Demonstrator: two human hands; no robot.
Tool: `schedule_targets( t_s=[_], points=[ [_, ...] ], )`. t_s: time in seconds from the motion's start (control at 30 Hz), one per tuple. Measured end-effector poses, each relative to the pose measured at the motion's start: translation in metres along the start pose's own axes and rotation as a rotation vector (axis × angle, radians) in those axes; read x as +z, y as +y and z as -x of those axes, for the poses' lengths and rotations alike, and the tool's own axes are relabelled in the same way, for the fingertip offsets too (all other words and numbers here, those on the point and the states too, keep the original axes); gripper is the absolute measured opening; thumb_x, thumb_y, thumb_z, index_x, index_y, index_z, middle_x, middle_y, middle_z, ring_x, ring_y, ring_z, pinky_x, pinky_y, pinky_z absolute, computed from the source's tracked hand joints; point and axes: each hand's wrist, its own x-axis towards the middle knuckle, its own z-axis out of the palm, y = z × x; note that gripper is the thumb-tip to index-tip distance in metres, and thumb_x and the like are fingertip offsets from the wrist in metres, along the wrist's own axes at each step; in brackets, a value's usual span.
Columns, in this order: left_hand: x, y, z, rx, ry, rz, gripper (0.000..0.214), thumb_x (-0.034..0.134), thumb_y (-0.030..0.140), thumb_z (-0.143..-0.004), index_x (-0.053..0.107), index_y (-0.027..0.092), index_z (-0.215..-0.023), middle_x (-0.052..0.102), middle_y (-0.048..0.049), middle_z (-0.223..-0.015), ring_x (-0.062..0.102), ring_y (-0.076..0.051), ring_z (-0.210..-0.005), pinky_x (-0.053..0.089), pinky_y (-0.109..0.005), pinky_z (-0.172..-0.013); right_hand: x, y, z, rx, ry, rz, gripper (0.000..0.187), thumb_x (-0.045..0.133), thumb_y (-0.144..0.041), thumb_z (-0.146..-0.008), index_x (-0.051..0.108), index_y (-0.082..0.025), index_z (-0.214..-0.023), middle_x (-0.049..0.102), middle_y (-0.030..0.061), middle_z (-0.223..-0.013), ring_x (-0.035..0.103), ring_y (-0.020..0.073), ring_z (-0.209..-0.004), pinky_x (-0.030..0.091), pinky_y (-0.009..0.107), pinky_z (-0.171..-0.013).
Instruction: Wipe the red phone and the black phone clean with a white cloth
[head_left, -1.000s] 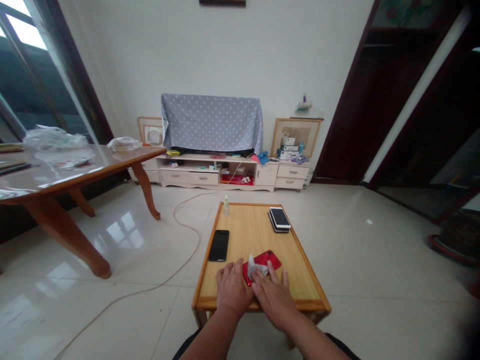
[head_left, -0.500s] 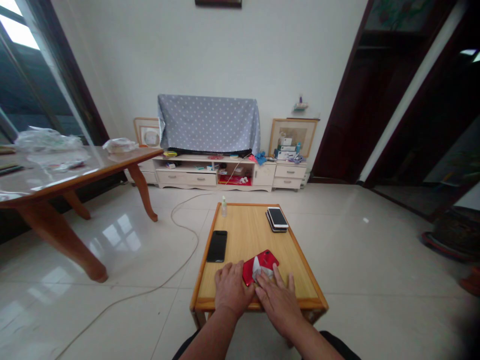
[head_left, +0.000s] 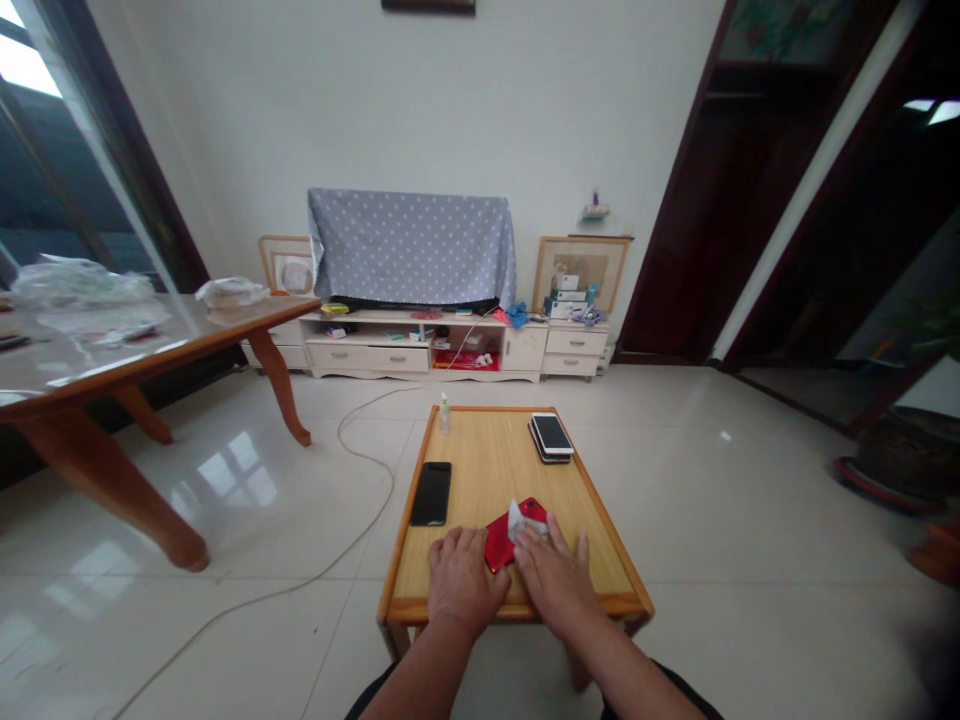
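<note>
Room with a glossy tiled floor, a low cream cabinet against the far wall, and a large wooden table at your left. In front of you is a low wooden surface with an orange-toned rim. At its far end stand a small bottle and two stacked white-faced phones; a black phone lies near its left edge. The red phone lies back-up near the near edge, between your hands. Your left hand lies flat and open, just beside the phone's left edge. Your right hand is spread, its fingers pressing a pale cloth onto the phone, with no pinch visible. The phone should handle as light and stiff, but its glossy back is likely slippery and its glass fragile: take it by the long edges. The cloth should be soft and thin, easily gathered between the fingers.
</note>
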Motion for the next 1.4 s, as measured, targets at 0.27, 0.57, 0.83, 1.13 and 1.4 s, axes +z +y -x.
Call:
schedule_targets(
  t_s=[0.27,0.57,0.83,1.13,1.4],
  points=[
    [-0.004,0.003,0.000,-0.023,-0.024,-0.002,0.045,0.055,0.042,-0.082,0.062,0.026,-0.124,0.065,-0.0084,-0.121,0.044,-0.030,-0.127,0.025,-0.044,-0.106,0.004,-0.003,-0.002,-0.063,-0.046,-0.006,0.056,0.010,-0.054,-0.102,0.040,-0.042,-0.148,0.040,-0.0046,-0.156,0.009,0.0275,-0.152,-0.004,0.068,-0.116],
    [0.000,0.001,-0.001,-0.006,0.003,0.007,0.046,0.058,0.039,-0.077,0.062,0.026,-0.122,0.065,-0.0087,-0.118,0.046,-0.031,-0.123,0.025,-0.045,-0.105,0.002,0.008,-0.021,0.173,-0.013,-0.008,0.059,0.007,-0.054,-0.102,0.037,-0.038,-0.151,0.034,-0.0031,-0.159,0.006,0.0301,-0.152,-0.001,0.072,-0.113],
    [0.003,-0.001,0.000,0.003,0.014,0.024,0.046,0.057,0.042,-0.079,0.061,0.025,-0.122,0.065,-0.0095,-0.118,0.046,-0.032,-0.122,0.026,-0.045,-0.104,0.006,0.002,-0.024,0.030,-0.005,-0.028,0.056,0.009,-0.052,-0.103,0.042,-0.041,-0.147,0.038,-0.0063,-0.156,0.009,0.0272,-0.152,-0.003,0.070,-0.114],
    [0.004,0.000,0.000,0.011,0.040,-0.004,0.036,0.044,0.040,-0.090,0.062,0.028,-0.119,0.065,-0.0069,-0.114,0.048,-0.028,-0.119,0.027,-0.042,-0.101,0.014,-0.016,-0.029,-0.176,-0.050,-0.087,0.055,0.010,-0.051,-0.104,0.045,-0.041,-0.146,0.043,-0.0057,-0.154,0.013,0.0254,-0.152,-0.007,0.065,-0.116],
    [0.006,-0.002,-0.003,0.015,0.020,-0.028,0.050,0.058,0.043,-0.077,0.061,0.026,-0.123,0.065,-0.0081,-0.117,0.046,-0.031,-0.121,0.026,-0.044,-0.103,0.003,0.020,-0.065,0.118,-0.010,0.014,0.057,0.009,-0.050,-0.103,0.039,-0.038,-0.150,0.034,-0.0035,-0.159,0.005,0.0290,-0.152,-0.005,0.071,-0.112]
  ],
)
